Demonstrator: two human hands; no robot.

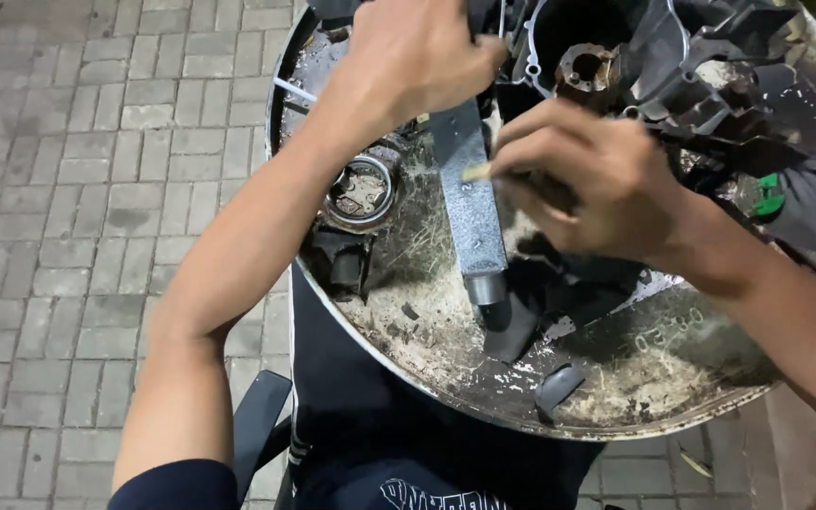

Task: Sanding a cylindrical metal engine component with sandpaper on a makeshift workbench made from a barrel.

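Right hand's point(587, 184) grip pinches a thin stick point(477, 172); left hand point(417, 57) clasps the dark engine casing point(635, 66).

Outdoor repair spot: paving bricks point(96, 189), greasy tray point(672, 378) of engine parts point(616, 66).

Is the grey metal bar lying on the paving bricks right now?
No, the grey metal bar lies inside the dirty round metal tray, between the left hand and the right hand.
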